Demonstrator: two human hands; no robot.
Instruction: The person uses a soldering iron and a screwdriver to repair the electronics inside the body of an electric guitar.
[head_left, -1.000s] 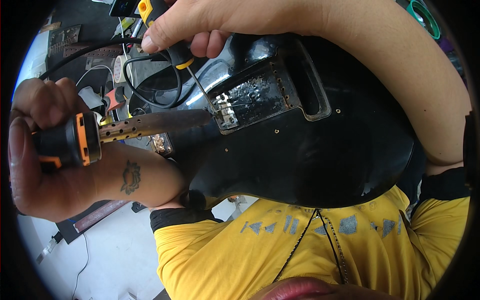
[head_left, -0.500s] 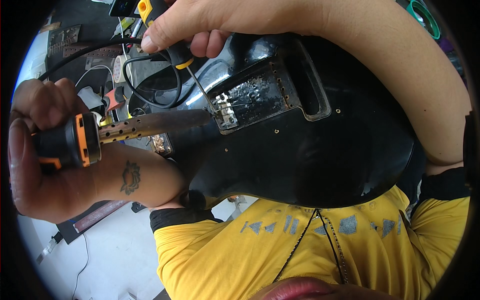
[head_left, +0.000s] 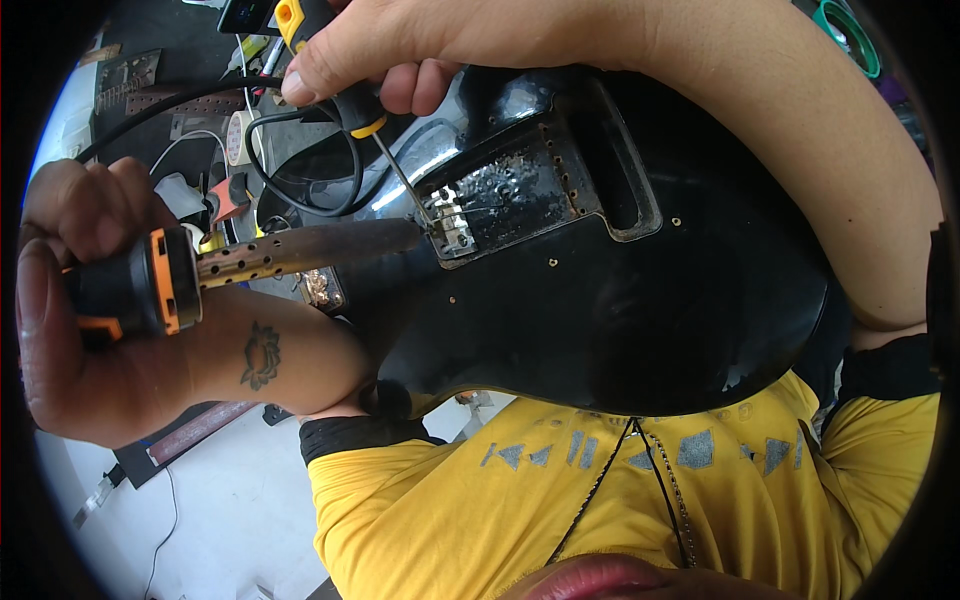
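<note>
while the black guitar body [head_left: 640, 300] is propped against the yellow shirt [head_left: 520, 510] of the person, two tools are brought together at one spot on it. the soldering iron [head_left: 230, 265], with its black and orange handle and its perforated metal barrel, is gripped in the closed left hand [head_left: 80, 300] at the left edge of the view, and its barrel is laid almost level, pointing right, with the tip ending at the small metal contacts [head_left: 452, 222] at the left end of the routed cavity [head_left: 540, 185]. the screwdriver [head_left: 375, 130], black-handled with a yellow collar, is clamped between the fingers and thumb of the right hand [head_left: 390, 45] at the top, and its thin shaft is slanted down and to the right so that its point is set on the same contacts, just beside the iron's tip. whether the two tips touch each other cannot be told. the cavity is seen as a dull, pitted recess with a row of small holes along its edge and a long slot beside it. a small tattoo [head_left: 262, 355] is shown on the left forearm, which is passed under the lower edge of the guitar. behind the tools, a black cable [head_left: 300, 190] is looped on the cluttered bench, and a green ring [head_left: 848, 35] is seen at the upper right.
</note>
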